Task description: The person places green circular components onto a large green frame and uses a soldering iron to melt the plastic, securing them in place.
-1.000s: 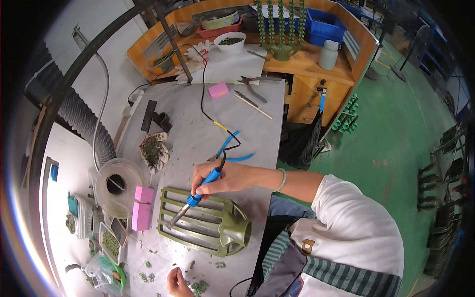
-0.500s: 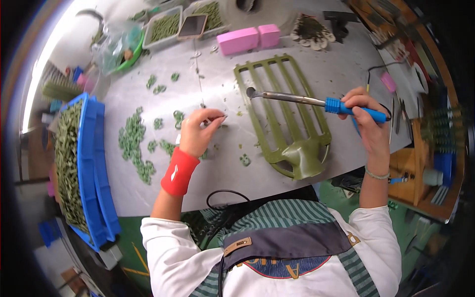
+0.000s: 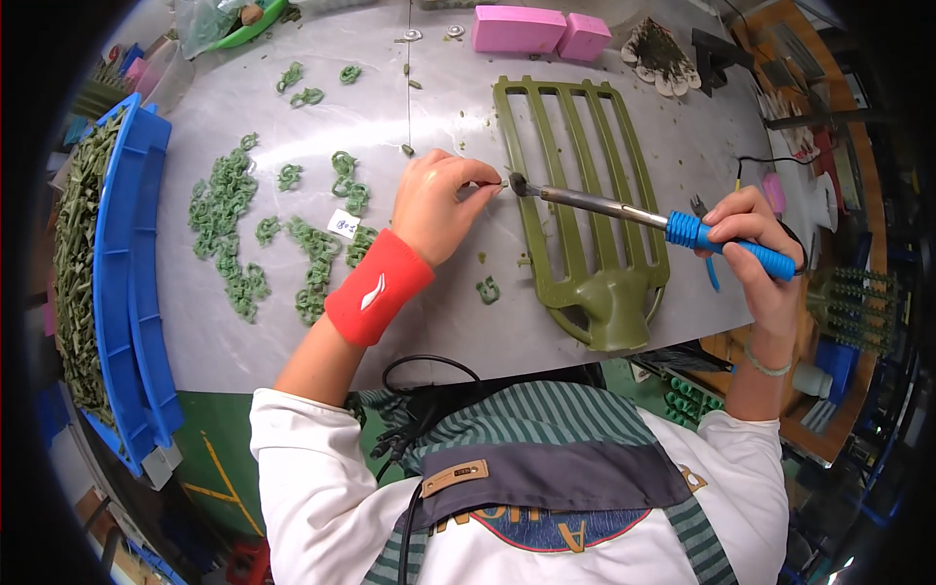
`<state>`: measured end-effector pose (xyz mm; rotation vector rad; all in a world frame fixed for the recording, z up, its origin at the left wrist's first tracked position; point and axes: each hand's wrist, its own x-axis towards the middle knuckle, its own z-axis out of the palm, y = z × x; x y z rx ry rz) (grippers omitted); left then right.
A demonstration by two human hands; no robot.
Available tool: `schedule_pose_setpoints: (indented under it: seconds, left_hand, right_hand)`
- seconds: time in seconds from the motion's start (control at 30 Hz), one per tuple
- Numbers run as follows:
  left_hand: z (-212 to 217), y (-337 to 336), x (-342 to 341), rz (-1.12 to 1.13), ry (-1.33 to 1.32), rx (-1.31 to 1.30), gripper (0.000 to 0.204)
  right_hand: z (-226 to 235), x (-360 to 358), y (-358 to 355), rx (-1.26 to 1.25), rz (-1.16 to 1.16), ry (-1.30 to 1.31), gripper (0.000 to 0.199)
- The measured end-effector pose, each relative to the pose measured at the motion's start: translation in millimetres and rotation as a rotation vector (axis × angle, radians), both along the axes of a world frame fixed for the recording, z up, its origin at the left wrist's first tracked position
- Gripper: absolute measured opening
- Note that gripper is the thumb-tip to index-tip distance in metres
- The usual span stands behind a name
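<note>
a: edges first, where's the room?

b: near edge of the bench runs beneath the forearms, and here's the olive frame, lying on that bench, neck end just beside the edge!

a: tight there. and leftward?

b: an open strip between the frame and the green heap, with one loose clip sitting in it. far side, two pink blocks stand beyond the bars, a gap between. to the right, pliers partly hidden behind the blue-handled tool.

a: which way does the frame point?

b: long axis runs away from the person, far end leaning left, neck towards the body. the tool slants across above the bars, handle at the right, metal tip pointing left over the left rail!

a: and the grip on each side?

b: right hand wrapped snugly round the handle, no gap. left hand pinching, thumb and forefinger almost together on a small green piece, right beside the tip! touching it? cannot tell from here.
</note>
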<state>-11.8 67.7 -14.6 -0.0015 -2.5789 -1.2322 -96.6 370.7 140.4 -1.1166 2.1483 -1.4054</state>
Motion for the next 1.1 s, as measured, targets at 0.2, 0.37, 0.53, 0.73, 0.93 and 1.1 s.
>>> schedule_pose_setpoints:
  seconds: [0.2, 0.37, 0.53, 0.73, 0.93, 1.1]
  left_hand:
    - [-7.0, 3.0, -7.2, -0.006, 0.095, -0.096, 0.009]
    - [-7.1, 3.4, -7.9, -0.02, 0.111, -0.156, 0.011]
    - [6.5, -10.8, -7.7, -0.091, 0.01, 0.079, 0.018]
    - [4.9, -83.9, 0.1, 0.038, -0.033, -0.284, 0.018]
    - [3.6, -90.4, -15.9, -0.013, -0.053, -0.304, 0.017]
    - [7.5, -103.9, -52.1, -0.005, -0.055, -0.29, 0.014]
  right_hand:
    - [0.0, 4.4, -6.4, 0.047, 0.015, 0.076, 0.015]
    - [4.5, 6.8, 1.8, -0.001, -0.049, 0.056, 0.016]
    - [4.7, 0.3, 24.4, -0.052, -0.111, 0.055, 0.019]
    - [2.6, -4.0, 26.6, -0.061, -0.13, 0.045, 0.019]
    - [2.3, -9.1, 23.0, -0.05, -0.153, 0.032, 0.019]
    - [3.3, -14.6, 17.4, -0.049, -0.178, 0.027, 0.018]
